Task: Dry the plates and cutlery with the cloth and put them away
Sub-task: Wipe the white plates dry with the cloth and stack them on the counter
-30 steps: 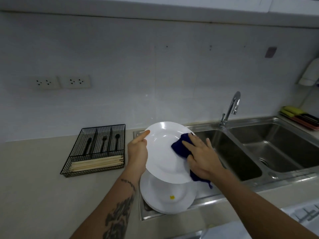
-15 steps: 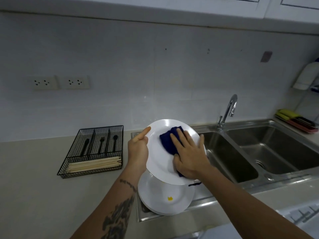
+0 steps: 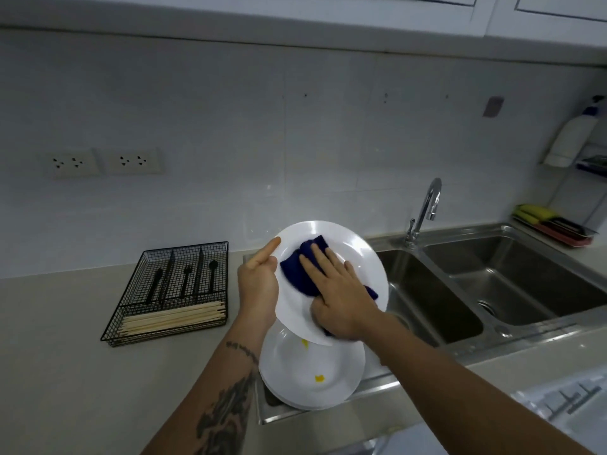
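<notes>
White plate (image 3: 358, 254) held up over the left end of the sink unit, tilted, face toward me and angled up. It reads as an oval; long axis runs from upper left to lower right, top rim toward the wall, bottom rim toward me.

Dark blue cloth (image 3: 300, 274) lies bunched on the plate's face, left of centre, one corner sticking out at the right under my wrist.

My right hand (image 3: 338, 297) lies flat on the cloth, fingers straight and spread, pointing up and left, pressing it against the plate. No curl round the cloth visible.

My left hand (image 3: 258, 287) grips the plate at its left rim: index finger extended along the edge, the rest of the fingers behind the plate, hidden. So the plate sits between the two hands, left at its edge, right across its face.

Directly below: stack of white plates (image 3: 312, 376) on the steel drainboard (image 3: 371, 389), top one carrying small yellow specks. The held plate's lower rim overlaps the stack in view; contact cannot be told.

Right: double sink (image 3: 460, 290) with chrome tap (image 3: 427, 205). Left, on the counter (image 3: 59, 356): black wire cutlery tray (image 3: 138, 323) with dark cutlery (image 3: 187, 277) in the rear slots and pale chopsticks (image 3: 174, 318) across the front compartment. Sponges (image 3: 535, 213) at far right.
</notes>
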The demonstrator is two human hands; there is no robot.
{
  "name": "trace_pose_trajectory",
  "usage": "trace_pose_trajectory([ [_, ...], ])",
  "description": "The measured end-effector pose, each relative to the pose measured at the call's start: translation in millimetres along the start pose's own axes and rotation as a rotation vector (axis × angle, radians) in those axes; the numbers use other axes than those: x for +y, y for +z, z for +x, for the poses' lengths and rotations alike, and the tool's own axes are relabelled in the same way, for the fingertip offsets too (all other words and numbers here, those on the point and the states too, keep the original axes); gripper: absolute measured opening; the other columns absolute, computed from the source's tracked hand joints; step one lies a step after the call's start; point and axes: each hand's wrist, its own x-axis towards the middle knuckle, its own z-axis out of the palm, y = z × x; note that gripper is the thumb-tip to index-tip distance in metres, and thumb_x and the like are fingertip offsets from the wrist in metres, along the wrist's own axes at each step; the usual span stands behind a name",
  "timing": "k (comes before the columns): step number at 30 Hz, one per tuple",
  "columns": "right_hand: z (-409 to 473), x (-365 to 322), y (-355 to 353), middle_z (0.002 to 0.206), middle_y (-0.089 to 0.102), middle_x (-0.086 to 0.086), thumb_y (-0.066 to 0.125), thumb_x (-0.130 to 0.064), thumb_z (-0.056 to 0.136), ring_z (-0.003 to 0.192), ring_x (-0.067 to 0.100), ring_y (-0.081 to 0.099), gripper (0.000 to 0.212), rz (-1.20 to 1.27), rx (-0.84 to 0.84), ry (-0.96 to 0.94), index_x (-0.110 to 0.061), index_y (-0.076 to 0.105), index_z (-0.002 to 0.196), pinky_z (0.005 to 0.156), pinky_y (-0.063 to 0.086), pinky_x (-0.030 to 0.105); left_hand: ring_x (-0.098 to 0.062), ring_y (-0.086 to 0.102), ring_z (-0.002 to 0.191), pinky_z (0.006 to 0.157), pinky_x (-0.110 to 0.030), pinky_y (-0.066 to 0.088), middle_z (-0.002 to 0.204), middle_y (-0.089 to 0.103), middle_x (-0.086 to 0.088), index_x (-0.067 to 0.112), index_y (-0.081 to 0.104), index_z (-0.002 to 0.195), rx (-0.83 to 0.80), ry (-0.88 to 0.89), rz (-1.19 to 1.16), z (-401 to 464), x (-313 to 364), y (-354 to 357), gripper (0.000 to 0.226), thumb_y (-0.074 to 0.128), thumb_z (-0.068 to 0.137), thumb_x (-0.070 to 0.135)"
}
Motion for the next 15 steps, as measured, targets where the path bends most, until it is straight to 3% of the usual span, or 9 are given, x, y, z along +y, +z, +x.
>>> trace_pose_trajectory([
  [2,-7,1,4,0.161,-0.010,-0.006,0.034,-0.029,0.083,0.148,0.021,-0.009,0.077,-0.045,-0.039,-0.012,-0.032,0.003,0.153,0.117,-0.006,0.050,-0.027,0.065,0.107,0.097,-0.046,0.054,0.122,0.064,-0.007,0.031,0.077,0.103,0.030,0.001,-0.012,1,3,-5,0.046,0.047,0.094,-0.003],
  [6,-7,19,-5,0.162,0.003,-0.001,0.016,-0.039,0.078,0.148,0.027,-0.003,0.075,-0.290,0.045,0.074,-0.030,0.012,0.153,0.110,-0.013,0.064,-0.024,0.059,0.084,0.091,-0.045,0.054,0.085,0.068,0.003,0.028,0.077,0.105,0.033,-0.020,-0.015,1,7,-14,0.044,0.046,0.096,-0.002],
  [8,-2,24,-11,0.162,0.003,0.002,0.010,-0.040,0.074,0.147,0.031,-0.004,0.080,-0.364,0.071,0.126,-0.026,0.014,0.153,0.107,-0.010,0.069,-0.022,0.054,0.083,0.094,-0.048,0.052,0.080,0.063,0.004,0.031,0.078,0.103,0.012,-0.006,0.023,3,10,-11,0.045,0.046,0.096,-0.001],
  [10,7,19,-14,0.162,-0.002,0.005,0.012,-0.039,0.074,0.147,0.032,-0.008,0.081,-0.356,0.108,0.179,-0.022,0.012,0.153,0.107,-0.008,0.070,-0.022,0.054,0.083,0.093,-0.046,0.052,0.083,0.062,0.002,0.033,0.078,0.100,-0.017,0.010,0.035,2,13,-3,0.047,0.045,0.096,-0.001],
  [12,16,9,-17,0.161,-0.007,0.007,0.020,-0.035,0.077,0.147,0.032,-0.010,0.078,-0.302,0.160,0.218,-0.021,0.008,0.153,0.108,-0.006,0.068,-0.025,0.059,0.086,0.093,-0.046,0.053,0.099,0.067,-0.006,0.038,0.078,0.098,-0.056,0.043,0.085,-2,8,4,0.048,0.046,0.094,0.002],
  [15,21,1,-19,0.161,-0.011,0.006,0.030,-0.035,0.081,0.147,0.029,-0.013,0.079,-0.290,0.157,0.140,-0.021,0.003,0.153,0.111,-0.004,0.067,-0.024,0.068,0.098,0.095,-0.048,0.055,0.117,0.066,-0.013,0.041,0.076,0.104,-0.073,0.049,0.070,-9,-3,9,0.049,0.047,0.092,0.004],
])
